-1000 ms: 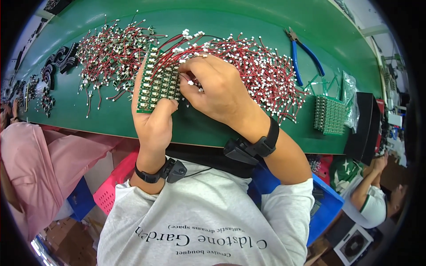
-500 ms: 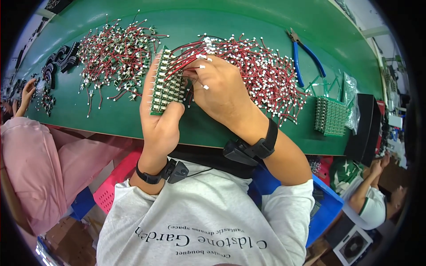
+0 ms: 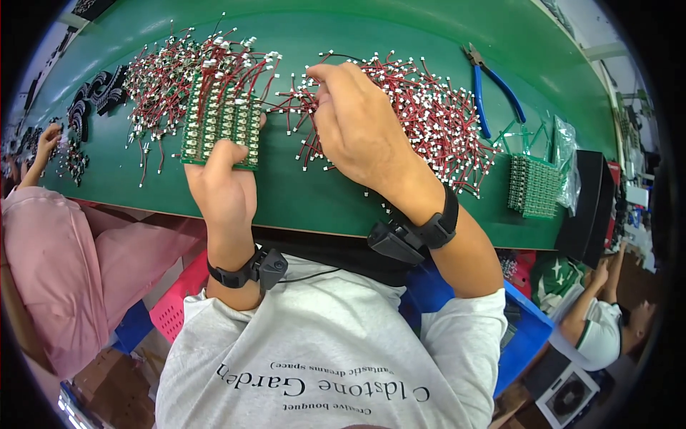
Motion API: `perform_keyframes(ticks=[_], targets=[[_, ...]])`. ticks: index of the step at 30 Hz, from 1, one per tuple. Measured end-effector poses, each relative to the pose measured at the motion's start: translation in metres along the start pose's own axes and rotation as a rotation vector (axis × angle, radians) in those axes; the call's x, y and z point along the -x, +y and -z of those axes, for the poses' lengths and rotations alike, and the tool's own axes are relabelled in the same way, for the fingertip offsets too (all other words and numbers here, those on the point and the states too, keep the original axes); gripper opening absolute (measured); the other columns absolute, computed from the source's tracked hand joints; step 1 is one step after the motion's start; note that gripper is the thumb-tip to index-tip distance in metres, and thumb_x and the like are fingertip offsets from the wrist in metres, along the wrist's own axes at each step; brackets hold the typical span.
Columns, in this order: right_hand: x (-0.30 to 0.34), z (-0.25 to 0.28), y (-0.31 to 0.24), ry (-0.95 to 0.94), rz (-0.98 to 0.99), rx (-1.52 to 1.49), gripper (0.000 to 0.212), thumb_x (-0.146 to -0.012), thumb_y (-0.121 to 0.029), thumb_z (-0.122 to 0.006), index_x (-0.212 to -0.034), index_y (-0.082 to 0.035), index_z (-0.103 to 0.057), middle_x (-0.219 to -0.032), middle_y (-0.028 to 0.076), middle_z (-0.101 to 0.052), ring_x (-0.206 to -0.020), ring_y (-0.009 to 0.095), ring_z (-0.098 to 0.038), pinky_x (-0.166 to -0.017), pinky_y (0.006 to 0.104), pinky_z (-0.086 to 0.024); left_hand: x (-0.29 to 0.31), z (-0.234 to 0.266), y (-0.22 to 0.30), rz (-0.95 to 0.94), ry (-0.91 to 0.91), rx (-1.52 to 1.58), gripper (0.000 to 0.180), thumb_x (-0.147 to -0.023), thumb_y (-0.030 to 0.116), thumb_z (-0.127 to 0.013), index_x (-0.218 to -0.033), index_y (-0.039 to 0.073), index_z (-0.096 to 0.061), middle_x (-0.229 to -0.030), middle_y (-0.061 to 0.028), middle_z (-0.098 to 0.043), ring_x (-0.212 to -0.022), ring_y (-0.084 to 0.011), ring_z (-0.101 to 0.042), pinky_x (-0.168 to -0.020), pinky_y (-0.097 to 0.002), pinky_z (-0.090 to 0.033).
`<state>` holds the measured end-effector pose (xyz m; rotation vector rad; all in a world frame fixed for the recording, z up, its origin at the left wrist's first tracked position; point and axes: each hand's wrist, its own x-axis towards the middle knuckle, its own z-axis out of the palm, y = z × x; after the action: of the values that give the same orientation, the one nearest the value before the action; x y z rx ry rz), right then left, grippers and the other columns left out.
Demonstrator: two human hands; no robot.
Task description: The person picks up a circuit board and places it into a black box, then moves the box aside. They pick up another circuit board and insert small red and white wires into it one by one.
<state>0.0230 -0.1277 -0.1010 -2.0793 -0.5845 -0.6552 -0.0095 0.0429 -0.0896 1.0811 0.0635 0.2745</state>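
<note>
My left hand (image 3: 223,189) grips a green circuit board panel (image 3: 221,129) by its near edge, thumb on its face. Rows of small white connectors cover the panel, which lies tilted toward me. Red and black wires (image 3: 246,68) with white plugs stand up from its far end. My right hand (image 3: 364,132) is over the left edge of a heap of red and black wire leads (image 3: 436,121) with white plugs. Its index finger and thumb are bent and slightly apart, with nothing visible between them. The other fingers are partly hidden.
At the left is a pile of wired small boards (image 3: 161,86). Blue-handled pliers (image 3: 504,93), stacked green panels (image 3: 532,187) and a clear plastic bag (image 3: 564,161) lie at the right of the green table (image 3: 307,207). Another person's hand (image 3: 48,139) works at far left.
My left hand has moved left with the panel and turned its connector face toward me. My right hand has come away from the panel's wires, up and right to the heap.
</note>
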Motion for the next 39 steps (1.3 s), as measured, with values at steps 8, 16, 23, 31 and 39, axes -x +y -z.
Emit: perform_keyframes(ticks=[8,16,23,31,39], targets=[[-0.001,0.012,-0.020,-0.297,-0.051,-0.064,0.044,-0.092,0.000,-0.054,-0.136,0.001,-0.050,-0.106,0.024,-0.066,-0.086,0.039,-0.064,-0.074,0.0435,-0.053,-0.004,0.005,-0.004,-0.010,0.026,0.046,0.048,-0.072,-0.014,-0.041,-0.119,-0.011,-0.053,-0.108,-0.0176,-0.064,-0.095,-0.0280,-0.067,-0.086,-0.0440,-0.058],[0.001,0.006,-0.026,-0.271,-0.127,-0.211,0.024,-0.091,-0.003,-0.060,-0.114,0.000,-0.054,-0.086,0.017,-0.067,-0.074,0.037,-0.066,-0.063,0.0429,-0.052,-0.002,0.006,-0.008,0.045,0.010,0.021,0.047,-0.072,-0.014,-0.041,-0.117,-0.009,-0.054,-0.102,-0.0163,-0.066,-0.090,-0.0264,-0.069,-0.081,-0.0369,-0.057],[0.008,-0.003,-0.016,-0.214,-0.091,-0.197,0.011,-0.086,-0.002,-0.066,-0.095,0.000,-0.060,-0.078,0.014,-0.065,-0.069,0.032,-0.066,-0.060,0.0378,-0.052,0.008,0.000,-0.008,0.043,-0.027,0.047,0.044,-0.072,-0.015,-0.043,-0.114,-0.008,-0.055,-0.102,-0.0160,-0.066,-0.092,-0.0249,-0.068,-0.082,-0.0333,-0.053],[0.006,-0.005,-0.013,-0.124,-0.070,-0.166,0.010,-0.081,0.001,-0.066,-0.091,0.001,-0.063,-0.083,0.015,-0.065,-0.070,0.030,-0.065,-0.061,0.0371,-0.052,0.012,-0.003,-0.005,0.090,-0.044,0.066,0.051,-0.071,-0.016,-0.044,-0.121,-0.007,-0.052,-0.103,-0.0122,-0.064,-0.091,-0.0206,-0.065,-0.081,-0.0306,-0.052],[0.007,-0.006,-0.009,-0.110,-0.021,-0.102,0.010,-0.077,0.001,-0.067,-0.086,0.001,-0.063,-0.080,0.015,-0.063,-0.072,0.032,-0.064,-0.063,0.0388,-0.052,0.018,-0.007,-0.005,0.111,-0.061,0.050,0.071,-0.069,-0.017,-0.044,-0.139,-0.006,-0.042,-0.112,-0.0113,-0.062,-0.096,-0.0183,-0.063,-0.083,-0.0280,-0.050]])
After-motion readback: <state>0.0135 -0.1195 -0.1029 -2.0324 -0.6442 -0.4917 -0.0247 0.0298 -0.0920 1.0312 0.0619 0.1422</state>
